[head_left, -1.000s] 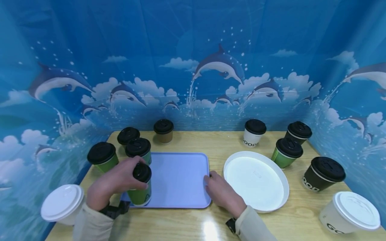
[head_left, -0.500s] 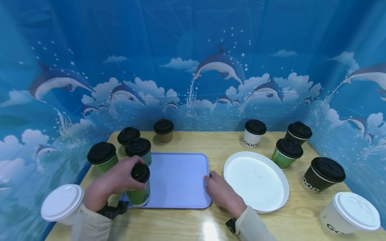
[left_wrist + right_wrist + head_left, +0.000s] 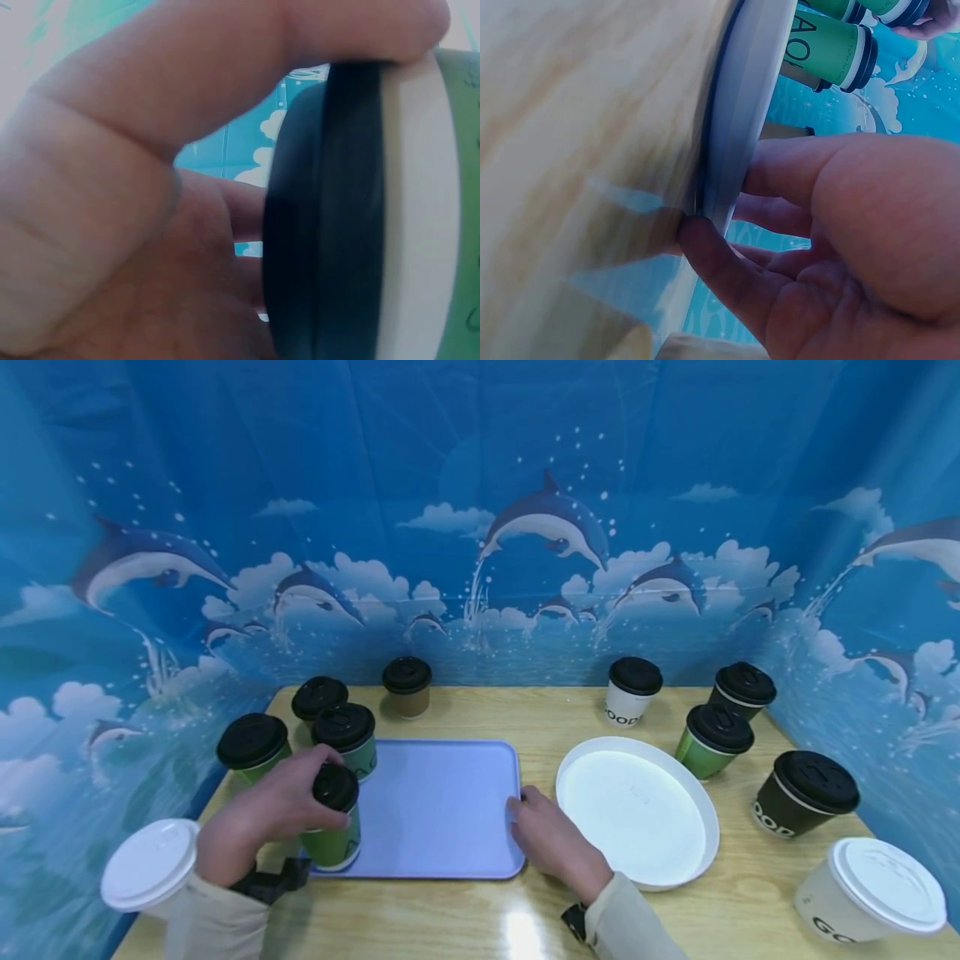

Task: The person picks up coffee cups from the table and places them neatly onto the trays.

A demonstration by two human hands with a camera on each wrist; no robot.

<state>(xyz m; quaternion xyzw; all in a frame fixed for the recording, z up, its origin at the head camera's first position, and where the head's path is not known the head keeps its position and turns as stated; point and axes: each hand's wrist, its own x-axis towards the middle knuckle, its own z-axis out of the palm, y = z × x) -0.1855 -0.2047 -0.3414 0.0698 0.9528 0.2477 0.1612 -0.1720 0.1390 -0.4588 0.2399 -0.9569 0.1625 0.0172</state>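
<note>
The upright green cup [image 3: 328, 845] is gripped near its lid [image 3: 337, 786] by the left hand [image 3: 281, 797], the base below the fingers [image 3: 360, 30], at the near left corner of the lilac tray [image 3: 442, 810], which is pinched at right by the right hand [image 3: 551, 835]

Your left hand [image 3: 281, 797] grips a green paper cup [image 3: 332, 847], black-lidded and upright, at the near left corner of a shallow lavender rectangular tray [image 3: 442, 810]; your right hand [image 3: 552, 837] pinches the tray's right rim.
</note>
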